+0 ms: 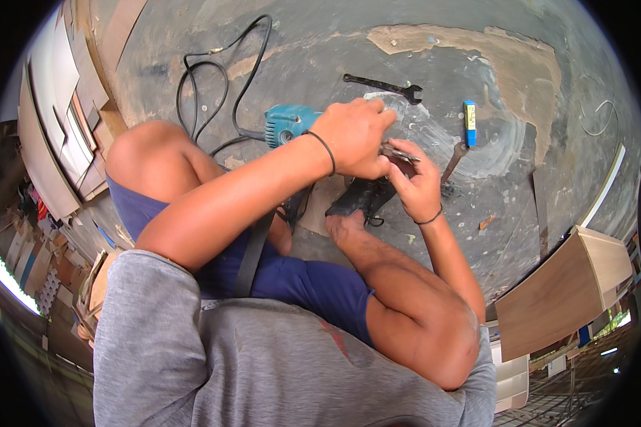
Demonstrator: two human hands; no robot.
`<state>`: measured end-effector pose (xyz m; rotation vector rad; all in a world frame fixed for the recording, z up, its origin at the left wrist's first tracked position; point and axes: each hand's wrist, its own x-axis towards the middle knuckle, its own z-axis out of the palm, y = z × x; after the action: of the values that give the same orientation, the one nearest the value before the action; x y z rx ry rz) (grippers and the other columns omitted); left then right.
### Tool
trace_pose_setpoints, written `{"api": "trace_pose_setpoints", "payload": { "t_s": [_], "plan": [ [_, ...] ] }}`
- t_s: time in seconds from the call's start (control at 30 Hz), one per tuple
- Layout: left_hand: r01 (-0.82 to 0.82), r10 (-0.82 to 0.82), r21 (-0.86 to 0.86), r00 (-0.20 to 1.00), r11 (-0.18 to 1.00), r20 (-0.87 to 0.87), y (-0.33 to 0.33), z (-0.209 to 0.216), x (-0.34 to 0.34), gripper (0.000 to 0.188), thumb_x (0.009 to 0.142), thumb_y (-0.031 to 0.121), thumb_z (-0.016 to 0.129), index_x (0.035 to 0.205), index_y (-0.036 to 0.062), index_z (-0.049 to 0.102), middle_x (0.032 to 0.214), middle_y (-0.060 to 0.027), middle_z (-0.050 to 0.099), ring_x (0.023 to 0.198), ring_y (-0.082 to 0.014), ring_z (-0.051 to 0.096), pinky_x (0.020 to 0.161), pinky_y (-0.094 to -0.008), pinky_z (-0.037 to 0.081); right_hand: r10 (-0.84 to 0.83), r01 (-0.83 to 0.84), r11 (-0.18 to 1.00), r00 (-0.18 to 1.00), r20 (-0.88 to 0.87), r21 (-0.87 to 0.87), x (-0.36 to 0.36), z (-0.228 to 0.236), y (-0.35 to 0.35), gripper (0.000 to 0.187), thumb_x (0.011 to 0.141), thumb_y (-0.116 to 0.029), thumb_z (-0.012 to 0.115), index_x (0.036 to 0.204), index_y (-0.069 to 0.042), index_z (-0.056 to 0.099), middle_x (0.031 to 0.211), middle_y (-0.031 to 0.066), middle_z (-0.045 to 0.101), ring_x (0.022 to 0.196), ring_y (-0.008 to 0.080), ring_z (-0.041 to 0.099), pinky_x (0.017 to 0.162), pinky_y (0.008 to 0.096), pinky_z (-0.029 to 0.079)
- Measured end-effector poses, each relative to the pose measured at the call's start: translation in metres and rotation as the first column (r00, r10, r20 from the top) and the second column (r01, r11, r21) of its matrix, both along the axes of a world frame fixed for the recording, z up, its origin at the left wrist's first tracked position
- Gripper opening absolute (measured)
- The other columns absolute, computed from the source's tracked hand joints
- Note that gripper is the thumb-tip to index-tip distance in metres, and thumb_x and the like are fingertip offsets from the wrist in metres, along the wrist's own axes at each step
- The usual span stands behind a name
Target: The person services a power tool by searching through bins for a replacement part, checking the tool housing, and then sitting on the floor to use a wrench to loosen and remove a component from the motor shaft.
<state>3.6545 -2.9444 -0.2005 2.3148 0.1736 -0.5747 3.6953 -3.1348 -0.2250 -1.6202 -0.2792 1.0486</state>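
My left hand (pixel 355 137) is closed, palm down, with its fingers curled and its thumb near my right fingertips. My right hand (pixel 421 186) grips a small metal piece (pixel 400 153) between thumb and fingers. Both hands meet at that piece; what the left fingers hold is hidden. Behind my left wrist is a teal corded power tool (pixel 286 124), partly covered by the forearm. Beyond the hands lies a dark open-end wrench (pixel 384 87). A rusty wrench (pixel 451 162) rests right of my right hand, near a small blue and yellow case (pixel 470 124).
A black cord (pixel 236 107) loops over the worn grey floor (pixel 313 64) from the power tool. My black shoe (pixel 360 198) is just below the hands. Wooden panels (pixel 46 135) lean at far left; a wooden box-like piece (pixel 559 292) stands at right.
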Motion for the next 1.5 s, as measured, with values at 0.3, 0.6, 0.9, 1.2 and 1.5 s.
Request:
{"api": "trace_pose_setpoints", "payload": {
  "t_s": [0.3, 0.6, 0.9, 1.2, 1.5],
  "plan": [
    [0.103, -0.092, 0.035, 0.97, 0.994, -0.223, 0.001, -0.046, 0.024, 0.053, 0.066, 0.042, 0.067, 0.101, 0.0025, 0.06, 0.103, -0.0177, 0.06, 0.098, -0.0351, 0.06, 0.081, -0.045, 0.05, 0.074, -0.017, 0.99, 0.905, 0.42, -0.137, 0.012, -0.02, -0.006, 0.036, 0.08, -0.006, 0.067, 0.115, -0.002, 0.06, 0.1, 0.0145, 0.064, 0.094, 0.0273, 0.061, 0.082, 0.0354, 0.049],
    [0.127, -0.122, 0.016, 0.976, 0.992, -0.181, -0.021, -0.072, 0.029, 0.05, 0.064, 0.039, 0.065, 0.097, 0.0022, 0.06, 0.101, -0.017, 0.061, 0.095, -0.0354, 0.06, 0.08, -0.0444, 0.05, 0.29, -0.149, 0.953, 0.697, 0.656, -0.264, 0.035, -0.038, -0.022, 0.02, 0.078, -0.006, 0.066, 0.097, -0.009, 0.068, 0.087, 0.0081, 0.064, 0.083, 0.0279, 0.059, 0.072, 0.0362, 0.048],
    [0.085, -0.082, 0.017, 0.988, 0.996, -0.128, -0.03, -0.065, 0.019, 0.05, 0.066, 0.036, 0.066, 0.1, 0.0008, 0.058, 0.102, -0.018, 0.058, 0.099, -0.0352, 0.059, 0.081, -0.0444, 0.05, 0.295, -0.16, 0.949, 0.754, 0.587, -0.272, 0.035, -0.036, -0.027, 0.017, 0.079, -0.01, 0.065, 0.095, -0.006, 0.067, 0.092, 0.0097, 0.064, 0.089, 0.0277, 0.059, 0.077, 0.0344, 0.047],
    [0.071, -0.069, 0.022, 0.996, 0.997, -0.053, -0.027, -0.065, 0.008, 0.04, 0.068, 0.033, 0.064, 0.097, 0.0058, 0.057, 0.094, -0.013, 0.057, 0.09, -0.033, 0.06, 0.075, -0.0443, 0.05, 0.01, 0.351, 0.68, 0.873, 0.487, -0.643, 0.061, -0.051, -0.085, 0.032, 0.081, -0.026, 0.069, 0.099, -0.001, 0.06, 0.089, 0.0137, 0.063, 0.083, 0.0291, 0.061, 0.075, 0.0383, 0.048],
    [0.109, -0.11, -0.021, 0.992, 0.994, -0.07, -0.022, -0.063, 0.004, 0.034, 0.069, 0.032, 0.063, 0.096, 0.0132, 0.061, 0.094, -0.0112, 0.058, 0.089, -0.0308, 0.061, 0.074, -0.0427, 0.051, 0.005, 0.319, 0.656, 0.904, 0.427, -0.683, 0.022, -0.093, -0.125, 0.038, 0.077, -0.027, 0.072, 0.101, -0.001, 0.057, 0.072, 0.0081, 0.059, 0.068, 0.0224, 0.061, 0.066, 0.0357, 0.048]
  ]
}}
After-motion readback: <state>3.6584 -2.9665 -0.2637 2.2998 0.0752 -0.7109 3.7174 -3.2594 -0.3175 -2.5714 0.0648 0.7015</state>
